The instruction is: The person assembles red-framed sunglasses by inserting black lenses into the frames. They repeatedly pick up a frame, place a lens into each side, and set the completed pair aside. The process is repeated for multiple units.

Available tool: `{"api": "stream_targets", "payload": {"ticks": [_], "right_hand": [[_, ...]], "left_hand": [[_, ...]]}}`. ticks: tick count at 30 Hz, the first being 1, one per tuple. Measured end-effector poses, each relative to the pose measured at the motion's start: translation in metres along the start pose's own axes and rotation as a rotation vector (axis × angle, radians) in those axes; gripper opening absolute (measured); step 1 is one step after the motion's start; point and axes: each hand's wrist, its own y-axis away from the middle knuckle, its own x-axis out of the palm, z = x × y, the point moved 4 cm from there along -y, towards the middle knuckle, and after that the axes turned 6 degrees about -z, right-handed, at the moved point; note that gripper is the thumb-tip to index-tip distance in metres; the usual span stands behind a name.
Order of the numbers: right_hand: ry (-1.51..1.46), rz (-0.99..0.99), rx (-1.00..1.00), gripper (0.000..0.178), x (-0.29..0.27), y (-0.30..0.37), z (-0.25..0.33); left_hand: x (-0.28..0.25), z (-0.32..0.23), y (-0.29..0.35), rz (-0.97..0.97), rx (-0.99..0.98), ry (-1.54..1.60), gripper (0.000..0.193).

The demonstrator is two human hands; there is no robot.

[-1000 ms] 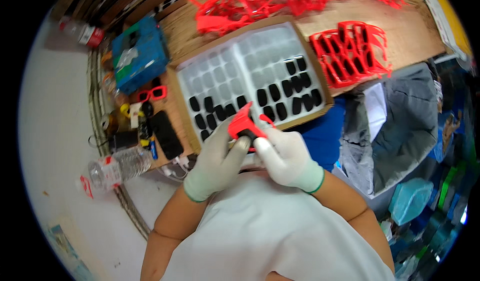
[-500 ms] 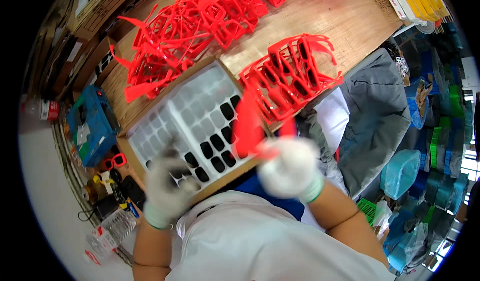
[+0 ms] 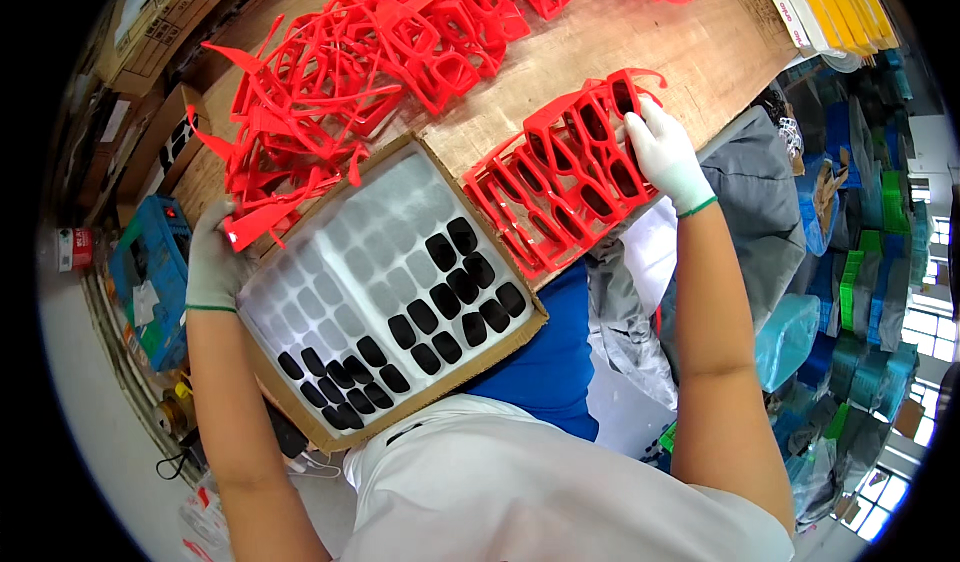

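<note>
My left hand [image 3: 214, 259], in a white glove, is at the near left end of a heap of red glasses frames [image 3: 345, 92]. Its fingers close on the end of one red frame [image 3: 268, 220]. My right hand [image 3: 668, 154], gloved too, grips red sunglasses [image 3: 625, 97] at the far right end of a row of red sunglasses [image 3: 560, 167] with dark lenses. Between my arms lies a cardboard box [image 3: 440, 417] with a pale, frosted lens tray [image 3: 345, 252]. Dark lenses [image 3: 462, 287] fill its near pockets; translucent sheeting blurs the far ones.
A blue machine [image 3: 150, 277] stands left of the box. Cardboard boxes [image 3: 165, 22] line the far left, and yellow packages [image 3: 840, 7] are stacked far right. Grey cloth [image 3: 760, 212] hangs over the right table edge. Stacked blue and green bins [image 3: 860, 262] stand beyond.
My right hand has carried red sunglasses from beside the box to the row's far end. My left hand has left the lens tray and reached the heap of frames.
</note>
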Motion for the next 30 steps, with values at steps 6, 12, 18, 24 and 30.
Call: {"api": "stream_targets", "payload": {"ticks": [6, 12, 18, 24, 30], "right_hand": [[0.220, -0.153, 0.064, 0.026, -0.019, 0.014, 0.019], [0.393, -0.153, 0.025, 0.031, -0.011, 0.014, 0.010], [0.272, -0.063, 0.020, 0.034, -0.010, 0.005, 0.000], [0.256, -0.169, -0.068, 0.032, -0.021, 0.016, -0.012], [0.695, -0.234, -0.030, 0.030, -0.043, 0.032, 0.029]], "left_hand": [[-0.042, -0.013, 0.030, -0.039, 0.484, 0.165, 0.018], [-0.036, -0.022, 0.089, 0.111, 0.643, 0.244, 0.028], [0.004, -0.010, 0.161, -0.137, 0.941, -0.147, 0.037], [-0.041, 0.047, 0.199, 0.154, 0.888, -0.550, 0.049], [-0.063, 0.069, 0.241, 0.157, 0.620, -0.466, 0.040]]}}
